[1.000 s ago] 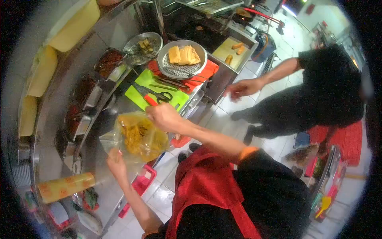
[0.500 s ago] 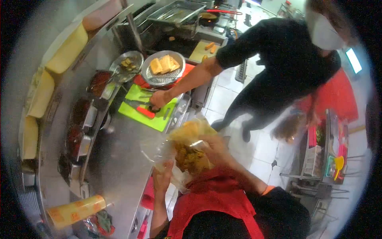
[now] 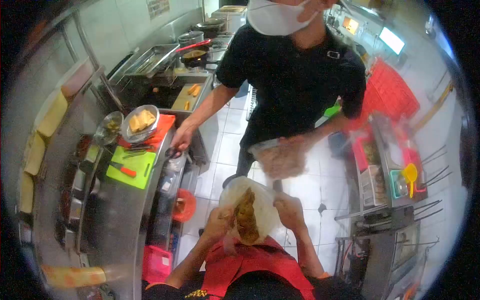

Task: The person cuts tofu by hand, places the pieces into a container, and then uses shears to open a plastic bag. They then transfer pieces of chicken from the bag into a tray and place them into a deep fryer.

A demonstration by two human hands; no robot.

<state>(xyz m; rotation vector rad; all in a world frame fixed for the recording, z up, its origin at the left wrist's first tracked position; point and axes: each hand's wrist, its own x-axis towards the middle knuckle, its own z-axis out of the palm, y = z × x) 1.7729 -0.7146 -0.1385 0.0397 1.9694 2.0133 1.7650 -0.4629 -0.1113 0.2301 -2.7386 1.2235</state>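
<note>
A clear plastic bag (image 3: 267, 212) with brown food (image 3: 246, 217) inside is held up in front of the red apron (image 3: 250, 265). My left hand (image 3: 219, 223) is closed on the bag's left side, and my right hand (image 3: 289, 209) grips its right edge. Just beyond, a co-worker (image 3: 300, 85) in black with a white mask holds another bag (image 3: 280, 159) of pale brown contents in one hand. The co-worker's other hand (image 3: 181, 139) holds something dark-handled, perhaps scissors, beside the counter.
On the left steel counter (image 3: 117, 220) lie a green cutting board (image 3: 131, 175) with an orange-handled knife (image 3: 124, 170) and a colander (image 3: 142, 131) of yellow pieces. A yellow roll (image 3: 75, 276) is nearer. At the right stands a cart with trays and a yellow ladle (image 3: 410, 172).
The view has swung right. My hands now hold the bag upright by its two sides. The co-worker has lifted the dark-handled thing off the green board and holds the other bag closer to mine.
</note>
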